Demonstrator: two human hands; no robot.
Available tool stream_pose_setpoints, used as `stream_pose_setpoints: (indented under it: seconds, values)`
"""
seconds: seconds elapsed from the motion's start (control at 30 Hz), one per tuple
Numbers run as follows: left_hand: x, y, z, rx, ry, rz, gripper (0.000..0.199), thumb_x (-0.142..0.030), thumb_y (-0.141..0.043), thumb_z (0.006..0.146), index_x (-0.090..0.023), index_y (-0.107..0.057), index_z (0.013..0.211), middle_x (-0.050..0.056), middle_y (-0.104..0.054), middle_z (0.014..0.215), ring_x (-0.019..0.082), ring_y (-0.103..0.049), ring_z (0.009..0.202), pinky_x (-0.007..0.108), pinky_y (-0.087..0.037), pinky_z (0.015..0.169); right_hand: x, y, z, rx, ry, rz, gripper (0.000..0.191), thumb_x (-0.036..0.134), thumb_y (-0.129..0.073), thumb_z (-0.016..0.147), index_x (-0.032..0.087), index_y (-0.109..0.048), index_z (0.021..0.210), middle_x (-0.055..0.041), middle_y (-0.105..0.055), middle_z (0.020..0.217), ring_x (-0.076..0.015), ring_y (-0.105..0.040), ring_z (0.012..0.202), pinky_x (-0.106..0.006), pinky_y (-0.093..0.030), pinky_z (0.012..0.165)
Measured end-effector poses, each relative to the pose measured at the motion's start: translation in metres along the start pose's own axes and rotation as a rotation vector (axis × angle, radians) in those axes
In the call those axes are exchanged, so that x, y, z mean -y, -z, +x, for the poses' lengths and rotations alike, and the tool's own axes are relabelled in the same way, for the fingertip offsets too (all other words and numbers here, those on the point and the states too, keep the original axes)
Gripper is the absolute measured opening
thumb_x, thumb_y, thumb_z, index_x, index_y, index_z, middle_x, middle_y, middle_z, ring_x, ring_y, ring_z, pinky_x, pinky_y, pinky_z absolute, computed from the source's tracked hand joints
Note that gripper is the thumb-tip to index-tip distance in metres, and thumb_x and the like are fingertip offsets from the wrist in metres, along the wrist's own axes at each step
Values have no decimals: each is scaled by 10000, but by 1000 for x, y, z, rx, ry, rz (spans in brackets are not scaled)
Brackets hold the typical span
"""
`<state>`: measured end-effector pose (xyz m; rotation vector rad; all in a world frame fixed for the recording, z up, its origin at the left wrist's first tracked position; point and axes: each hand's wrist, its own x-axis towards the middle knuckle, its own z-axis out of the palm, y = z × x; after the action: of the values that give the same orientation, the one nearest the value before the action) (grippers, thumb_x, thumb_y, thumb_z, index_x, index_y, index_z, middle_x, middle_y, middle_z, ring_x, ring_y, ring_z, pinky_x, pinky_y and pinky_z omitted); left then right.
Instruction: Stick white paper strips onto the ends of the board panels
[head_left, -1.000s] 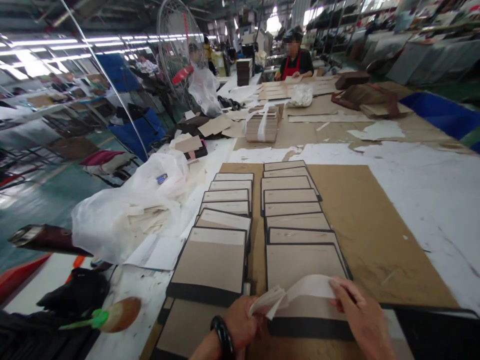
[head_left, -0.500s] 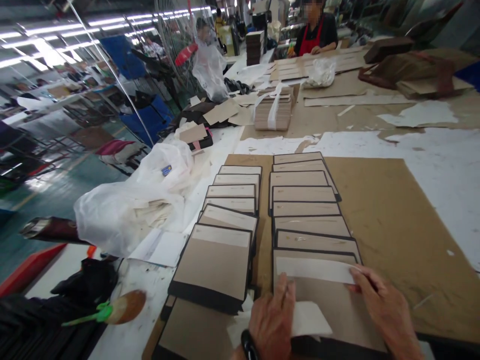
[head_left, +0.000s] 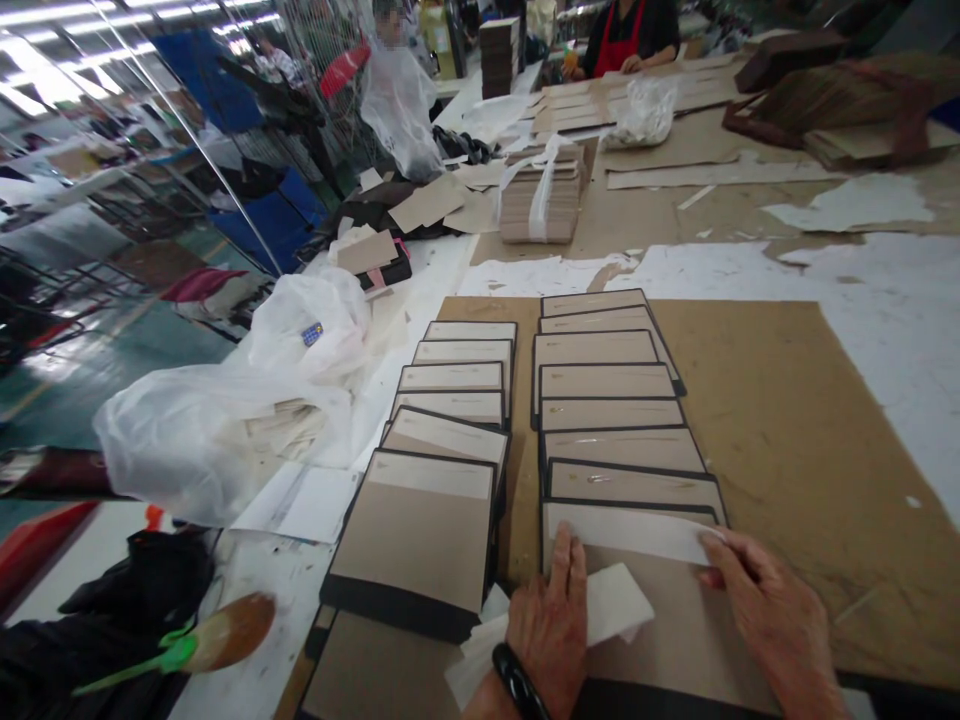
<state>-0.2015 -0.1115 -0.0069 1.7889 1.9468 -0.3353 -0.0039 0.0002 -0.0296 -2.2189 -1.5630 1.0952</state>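
In the head view my right hand [head_left: 772,600] pinches the right end of a white paper strip [head_left: 637,532]. The strip lies along the top of a beige panel [head_left: 675,620] with black edges, its right end slightly raised. My left hand [head_left: 551,620], with a black band at the wrist, presses extended fingertips on the strip's left end. A bunch of loose white strips [head_left: 619,600] juts out on both sides of the left hand, apparently held beneath it; the thumb is hidden. Beyond, a column of overlapping beige panels [head_left: 619,412] runs away from me.
Left of it lies another column of panels [head_left: 420,530], with white strips at their tops. A brush [head_left: 232,632] with a green-wrapped handle, a plastic bag [head_left: 217,440] of pale pieces and a tied stack [head_left: 541,195] lie about. A person in a red apron [head_left: 621,40] is across the table.
The view has shifted slightly, so the brush and bag appear further left. My left fingers stay on the strip and my right hand still grips its end.
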Motion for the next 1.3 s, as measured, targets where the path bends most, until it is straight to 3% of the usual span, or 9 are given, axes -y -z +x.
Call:
stream_pose_setpoints:
  seconds: [0.17, 0.3, 0.43, 0.67, 0.97, 1.07, 1.17, 1.3]
  values:
    - [-2, -16, -1, -119, 53, 12, 817, 71, -323, 674, -215, -137, 1416, 47, -150, 1490, 228, -591, 915, 380, -535, 738, 5, -2, 0, -43, -16, -5, 449, 617, -468, 684, 255, -625, 898, -2, -662, 593, -262, -628, 740, -339, -404, 665]
    - [1, -12, 0, -154, 34, 30, 816, 89, -305, 676, -254, -178, 1406, 39, -198, 1479, 205, -609, 852, 343, -531, 688, 11, -6, -3, -104, 39, 110, 404, 576, -505, 690, 211, -601, 832, -26, -661, 654, -221, -621, 645, -318, -433, 640]
    - [5, -11, 4, -173, 3, 90, 783, 82, -301, 681, -229, -233, 1396, 45, -196, 1477, 192, -615, 844, 307, -532, 664, 14, -9, -4, -147, 46, 146, 384, 542, -507, 720, 201, -573, 885, -16, -652, 692, -178, -599, 564, -294, -453, 610]
    - [6, -14, 4, -227, -31, 226, 820, 94, -366, 624, -207, -272, 1381, 44, -209, 1475, 123, -597, 722, 256, -536, 595, 13, -13, 2, -208, 17, 130, 423, 561, -531, 693, 202, -566, 914, -12, -648, 688, -186, -587, 548, -330, -446, 636]
    - [1, -11, 0, -252, 5, 306, 789, 48, -442, 624, -226, -341, 1357, 9, -221, 1475, 130, -583, 699, 262, -538, 583, 0, -17, 9, -211, 33, 74, 420, 563, -543, 690, 207, -563, 910, -41, -649, 747, -213, -600, 602, -357, -445, 645]
    - [1, -12, 1, -260, 18, 308, 767, 49, -433, 640, -225, -353, 1352, 17, -234, 1472, 133, -585, 687, 269, -536, 572, -10, -17, 11, -329, 183, -4, 388, 505, -467, 767, 165, -570, 923, -102, -642, 836, -253, -600, 745, -389, -456, 703]
    - [2, -13, 4, -265, 4, 290, 752, 59, -419, 654, -225, -361, 1348, 30, -257, 1464, 136, -593, 690, 274, -542, 577, -9, -22, -3, -485, 497, -172, 365, 367, -360, 853, 115, -567, 1018, -162, -617, 979, -276, -556, 933, -405, -445, 780]
    - [2, -15, 7, -237, 2, 294, 768, 82, -392, 665, -245, -336, 1357, 27, -277, 1455, 152, -608, 739, 276, -551, 592, 6, -46, -31, -365, 995, -377, 381, 100, -314, 850, 172, -534, 1153, -75, -607, 1141, -204, -503, 1093, -355, -392, 903]
